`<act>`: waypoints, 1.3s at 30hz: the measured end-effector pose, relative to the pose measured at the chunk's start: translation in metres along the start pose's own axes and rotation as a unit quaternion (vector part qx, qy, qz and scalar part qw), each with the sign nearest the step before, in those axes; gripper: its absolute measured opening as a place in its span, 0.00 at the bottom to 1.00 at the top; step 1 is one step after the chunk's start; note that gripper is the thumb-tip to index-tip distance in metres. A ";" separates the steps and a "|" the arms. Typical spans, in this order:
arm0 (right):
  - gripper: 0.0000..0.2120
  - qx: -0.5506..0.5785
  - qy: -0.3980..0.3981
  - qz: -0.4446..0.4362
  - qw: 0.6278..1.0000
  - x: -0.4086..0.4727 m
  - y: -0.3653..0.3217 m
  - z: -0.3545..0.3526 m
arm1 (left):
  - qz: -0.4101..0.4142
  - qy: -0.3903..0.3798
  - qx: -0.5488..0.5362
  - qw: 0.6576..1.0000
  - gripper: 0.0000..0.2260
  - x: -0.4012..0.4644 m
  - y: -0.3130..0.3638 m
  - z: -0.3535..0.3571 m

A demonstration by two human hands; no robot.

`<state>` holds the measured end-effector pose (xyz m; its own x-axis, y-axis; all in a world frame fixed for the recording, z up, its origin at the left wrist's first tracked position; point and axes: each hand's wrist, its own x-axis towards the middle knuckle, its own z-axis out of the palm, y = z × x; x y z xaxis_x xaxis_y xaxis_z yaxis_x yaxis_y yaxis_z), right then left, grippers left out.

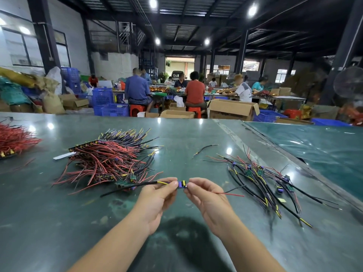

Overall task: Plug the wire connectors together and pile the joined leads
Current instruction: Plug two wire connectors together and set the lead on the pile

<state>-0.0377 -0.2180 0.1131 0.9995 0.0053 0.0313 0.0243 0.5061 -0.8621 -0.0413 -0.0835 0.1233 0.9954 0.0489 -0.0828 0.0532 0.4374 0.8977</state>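
- Round ceiling lamps (153, 2) give bright, even light from above.
- The glossy green table (196, 138) mirrors them as small white glare spots.
- A soft dark shadow (184, 238) lies between the forearms.
- Wide-angle distortion bends the frame edges.
- Distant workers (137, 89) look slightly soft; daylight overexposes the far doorway (179, 65).

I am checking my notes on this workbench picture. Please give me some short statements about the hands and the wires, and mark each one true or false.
1. Both hands pinch the purple and yellow connector between them. True.
2. The left hand holds a black lead with a yellow wire. True.
3. The right hand holds a blue crate. False: it holds thin red and black wires.
4. The big heap of red and black wires lies to the right of the hands. False: it lies to their left.
5. A smaller pile of black leads lies to the right. True.
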 end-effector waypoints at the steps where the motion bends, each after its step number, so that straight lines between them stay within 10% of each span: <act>1: 0.06 -0.026 -0.002 -0.004 1.000 -0.001 0.001 -0.001 | -0.004 0.001 0.014 1.000 0.06 0.000 0.000 0.000; 11: 0.07 -0.190 -0.006 -0.037 0.981 0.000 -0.004 -0.007 | -0.015 0.000 0.064 0.998 0.04 0.001 0.002 -0.014; 21: 0.11 0.085 0.024 -0.027 0.996 0.012 -0.029 -0.022 | 0.053 0.012 -0.012 0.998 0.07 0.006 0.022 -0.015; 28: 0.27 0.007 -0.091 0.016 0.996 -0.004 -0.012 -0.003 | 0.080 0.041 -0.098 0.991 0.07 0.001 0.004 -0.013; 33: 0.09 -0.110 -0.062 -0.029 0.992 -0.009 -0.003 0.000 | 0.047 0.024 -0.099 0.994 0.07 -0.002 -0.006 -0.017; 39: 0.09 -0.130 -0.060 -0.043 0.989 -0.008 -0.005 -0.002 | 0.058 0.000 -0.081 0.995 0.07 -0.003 -0.009 -0.019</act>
<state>-0.0460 -0.2223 0.1161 0.9842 0.0824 0.1566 0.1292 0.2707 -0.9540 -0.0467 -0.0704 0.1069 0.9941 0.1072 0.0176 -0.0757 0.5670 0.8202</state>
